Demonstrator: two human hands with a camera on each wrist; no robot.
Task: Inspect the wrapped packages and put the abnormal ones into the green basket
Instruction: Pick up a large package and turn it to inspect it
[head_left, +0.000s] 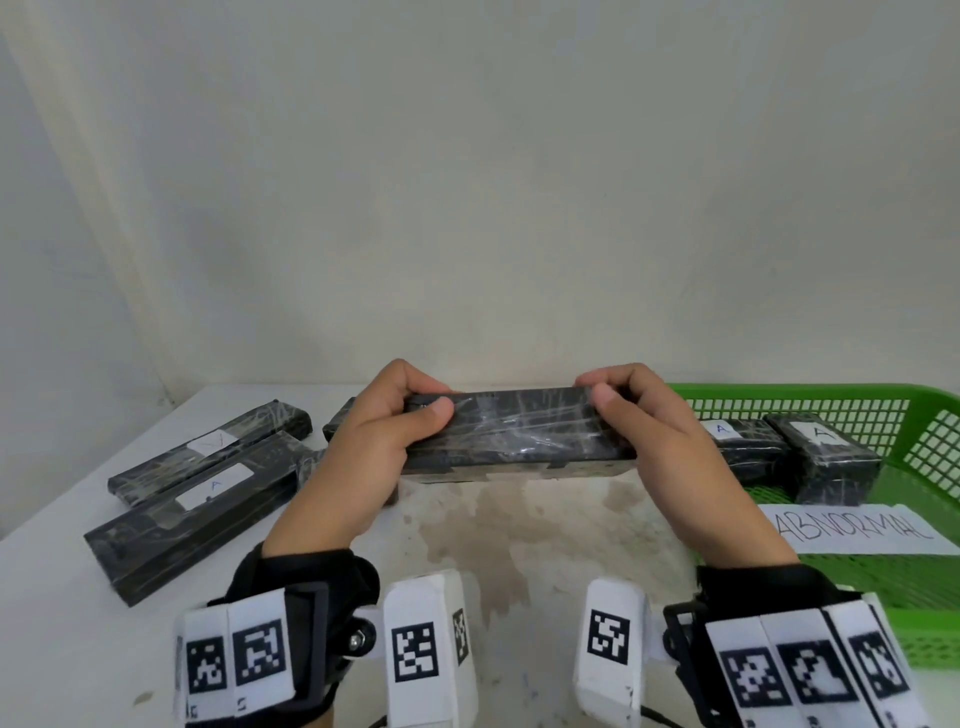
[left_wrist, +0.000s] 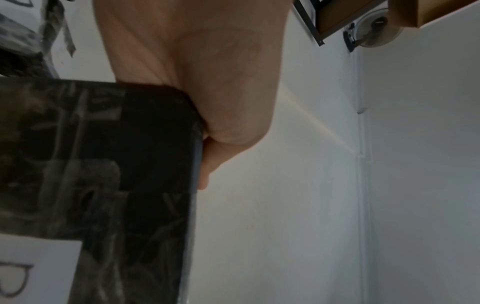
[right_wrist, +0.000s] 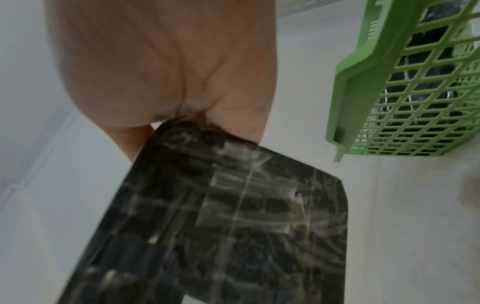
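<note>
A long black package wrapped in clear film (head_left: 511, 436) (left_wrist: 109, 185) (right_wrist: 221, 226) is held level above the table, between both hands. My left hand (head_left: 410, 410) grips its left end, thumb on the near face and fingers curled over the top. My right hand (head_left: 608, 400) grips the right end the same way. The green basket (head_left: 924, 415) (right_wrist: 369, 86) stands at the right, with two wrapped packages (head_left: 826, 457) marked "A" inside. A white label reading "ABNORMAL" (head_left: 852, 527) lies in it.
Two more long wrapped packages (head_left: 208, 488) with white labels lie on the white table (head_left: 47, 597) at the left; another dark one (head_left: 337, 421) peeks out behind my left hand. A brownish stain (head_left: 493, 540) marks the table below the held package. A pale wall rises behind.
</note>
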